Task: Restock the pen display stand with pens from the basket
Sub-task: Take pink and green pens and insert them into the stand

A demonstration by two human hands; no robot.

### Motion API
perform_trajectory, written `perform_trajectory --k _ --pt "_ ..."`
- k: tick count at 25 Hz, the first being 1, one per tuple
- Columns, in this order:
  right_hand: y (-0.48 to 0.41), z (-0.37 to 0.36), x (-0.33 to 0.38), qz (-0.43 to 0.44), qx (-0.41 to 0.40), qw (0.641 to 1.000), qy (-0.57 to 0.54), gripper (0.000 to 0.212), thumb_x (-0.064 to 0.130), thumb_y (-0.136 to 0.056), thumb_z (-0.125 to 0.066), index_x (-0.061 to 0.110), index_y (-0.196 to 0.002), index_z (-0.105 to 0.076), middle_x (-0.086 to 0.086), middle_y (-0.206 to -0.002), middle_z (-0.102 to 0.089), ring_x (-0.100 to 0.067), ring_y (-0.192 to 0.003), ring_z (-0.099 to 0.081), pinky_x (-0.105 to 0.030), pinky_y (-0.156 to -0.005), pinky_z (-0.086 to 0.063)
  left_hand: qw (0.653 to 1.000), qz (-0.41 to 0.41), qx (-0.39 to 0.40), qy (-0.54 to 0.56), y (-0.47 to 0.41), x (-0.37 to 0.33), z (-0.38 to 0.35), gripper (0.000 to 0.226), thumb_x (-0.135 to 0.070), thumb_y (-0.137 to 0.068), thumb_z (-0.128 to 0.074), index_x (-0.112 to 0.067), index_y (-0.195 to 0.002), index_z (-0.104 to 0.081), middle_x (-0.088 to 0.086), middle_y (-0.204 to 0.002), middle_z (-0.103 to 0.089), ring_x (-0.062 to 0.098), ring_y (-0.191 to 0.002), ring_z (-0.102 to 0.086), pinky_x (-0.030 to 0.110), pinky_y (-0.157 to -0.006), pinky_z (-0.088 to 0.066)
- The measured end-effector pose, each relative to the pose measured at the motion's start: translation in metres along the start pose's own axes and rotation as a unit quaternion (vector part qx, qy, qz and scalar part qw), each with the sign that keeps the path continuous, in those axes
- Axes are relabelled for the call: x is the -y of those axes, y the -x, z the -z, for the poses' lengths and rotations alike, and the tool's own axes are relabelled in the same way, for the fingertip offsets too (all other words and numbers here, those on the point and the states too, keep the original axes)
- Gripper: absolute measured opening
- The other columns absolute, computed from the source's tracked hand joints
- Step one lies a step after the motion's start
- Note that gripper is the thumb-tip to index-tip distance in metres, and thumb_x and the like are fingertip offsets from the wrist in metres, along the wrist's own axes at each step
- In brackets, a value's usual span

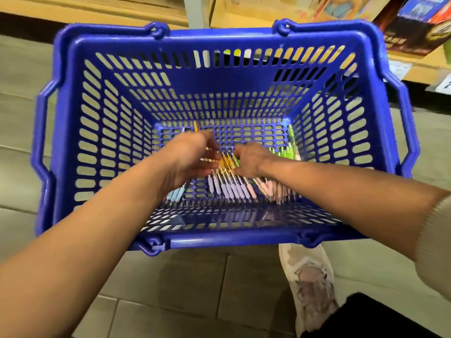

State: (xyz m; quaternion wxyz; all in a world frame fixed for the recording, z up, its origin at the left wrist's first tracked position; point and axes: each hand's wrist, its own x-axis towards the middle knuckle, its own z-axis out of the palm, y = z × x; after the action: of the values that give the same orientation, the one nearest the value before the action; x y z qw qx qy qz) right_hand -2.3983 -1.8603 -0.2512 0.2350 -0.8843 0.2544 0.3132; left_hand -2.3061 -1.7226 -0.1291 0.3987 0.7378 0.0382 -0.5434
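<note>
Ok, floor (22, 123) is grey tile, and the blue basket (73, 132) sits on it with slotted walls on all sides. Its left handle (40, 142) is folded down outside the rim. All the pens lie on the basket bottom, and the frame is motion-blurred.

Far left of the row are the light blue pens (176, 193), partly hidden under the left forearm. The left hand (192, 157) is down inside the basket, grip closed, fingers curled round the yellow pens (227, 164). One yellow end sticks out beyond the knuckles toward the far wall. The right hand (249, 159) meets it at the same bunch, its grip pinching the yellow pens from the other side. Both hands cover the middle of the row.

Nearer the camera are the lilac pens (228, 189), then the pink pens (269, 186), packed side by side. The green pens (289, 147) lie against the right wall. The right handle (410, 123) is also folded down.

Both forearms cross the near rim. A pale shoe (310, 284) is just beside the basket's near right corner. Behind the basket, cardboard boxes (244, 8) sit on a shelf, and a dark printed box (415, 28) is at top right.
</note>
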Motion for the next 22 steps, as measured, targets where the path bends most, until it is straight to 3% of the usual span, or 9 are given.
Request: perform_trajectory --k 3,4,7,9,11,13,16,21,22 --pt "0.002 0.003 0.0 0.035 0.017 0.999 -0.003 0.043 0.034 -0.089 -0.071 0.028 -0.125 -0.05 -0.003 -0.121 -0.055 -0.018 -0.096 -0.06 -0.028 -0.07 -0.051 1.0 0.001 -0.003 0.0 -0.006 0.004 0.009 0.027 -0.03 -0.105 -0.041 -0.012 -0.101 -0.061 0.011 -0.098 -0.071 0.022 -0.08 -0.065 0.034 -0.075 -0.05" --pt "0.003 0.006 0.0 0.045 0.034 0.998 -0.008 0.037 0.034 -0.09 -0.07 0.029 -0.121 -0.05 0.0 -0.115 -0.055 -0.015 -0.09 -0.059 -0.026 -0.068 -0.049 1.0 0.003 -0.001 -0.003 -0.006 0.005 0.011 0.027 -0.03 -0.105 -0.041 -0.012 -0.1 -0.062 0.01 -0.097 -0.072 0.022 -0.082 -0.066 0.035 -0.077 -0.051" --pt "0.005 0.018 0.004 0.073 0.085 0.993 -0.025 0.026 0.038 -0.094 -0.066 0.025 -0.115 -0.057 0.003 -0.111 -0.06 -0.016 -0.098 -0.059 -0.03 -0.083 -0.05 1.0 0.004 -0.002 -0.001 -0.007 0.006 0.016 0.026 -0.028 -0.103 -0.044 -0.012 -0.103 -0.064 0.009 -0.098 -0.074 0.023 -0.085 -0.067 0.035 -0.078 -0.054" --pt "0.005 0.031 0.006 0.088 0.074 0.993 -0.034 0.02 0.044 -0.096 -0.062 0.025 -0.103 -0.063 0.005 -0.105 -0.063 -0.014 -0.097 -0.06 -0.032 -0.09 -0.048 1.0 -0.001 -0.004 0.003 -0.009 0.007 0.018 0.025 -0.025 -0.102 -0.046 -0.009 -0.109 -0.064 0.009 -0.102 -0.075 0.023 -0.086 -0.069 0.036 -0.081 -0.056" --pt "0.004 0.048 0.007 0.094 0.058 0.987 -0.113 0.025 0.044 -0.097 -0.062 0.02 -0.097 -0.067 0.002 -0.097 -0.069 -0.015 -0.092 -0.067 -0.032 -0.09 -0.053 1.0 -0.005 -0.005 0.004 -0.012 0.007 0.018 0.025 -0.023 -0.102 -0.048 -0.008 -0.115 -0.063 0.01 -0.109 -0.075 0.024 -0.096 -0.069 0.04 -0.091 -0.055" --pt "0.005 0.063 0.008 0.098 0.096 0.955 -0.262 0.028 0.038 -0.096 -0.064 0.011 -0.102 -0.069 -0.005 -0.097 -0.075 -0.019 -0.095 -0.074 -0.028 -0.086 -0.059 1.0 -0.01 -0.007 -0.003 -0.014 0.009 0.017 0.024 -0.022 -0.103 -0.048 -0.009 -0.118 -0.062 0.009 -0.115 -0.071 0.026 -0.107 -0.066 0.042 -0.096 -0.054" --pt "0.008 0.074 0.012 0.117 0.176 0.883 -0.418 0.018 0.029 -0.096 -0.067 0.012 -0.099 -0.071 -0.007 -0.098 -0.077 -0.017 -0.097 -0.074 -0.022 -0.082 -0.06 1.0 -0.015 0.022 -0.008 -0.012 0.012 0.013 0.018 -0.023 -0.101 -0.055 -0.012 -0.111 -0.066 0.009 -0.12 -0.07 0.022 -0.109 -0.064 0.039 -0.096 -0.053" --pt "0.012 0.072 0.011 0.126 0.223 0.796 -0.548 0.016 0.03 -0.093 -0.07 0.018 -0.102 -0.076 -0.007 -0.108 -0.076 -0.016 -0.1 -0.072 -0.026 -0.089 -0.058 0.997 -0.014 0.07 0.016 -0.009 0.014 0.014 0.012 -0.002 -0.099 -0.056 -0.005 -0.109 -0.064 0.011 -0.095 -0.079 0.016 -0.074 -0.074 0.033 -0.07 -0.062" --pt "0.01 0.068 0.007 0.107 0.206 0.812 -0.535 0.02 0.031 -0.093 -0.069 0.018 -0.107 -0.074 -0.005 -0.107 -0.076 -0.013 -0.098 -0.072 -0.026 -0.088 -0.058 0.998 -0.012 0.064 0.025 -0.009 0.013 0.014 0.014 0.001 -0.098 -0.055 -0.003 -0.11 -0.061 0.012 -0.091 -0.079 0.015 -0.068 -0.073 0.032 -0.067 -0.062"
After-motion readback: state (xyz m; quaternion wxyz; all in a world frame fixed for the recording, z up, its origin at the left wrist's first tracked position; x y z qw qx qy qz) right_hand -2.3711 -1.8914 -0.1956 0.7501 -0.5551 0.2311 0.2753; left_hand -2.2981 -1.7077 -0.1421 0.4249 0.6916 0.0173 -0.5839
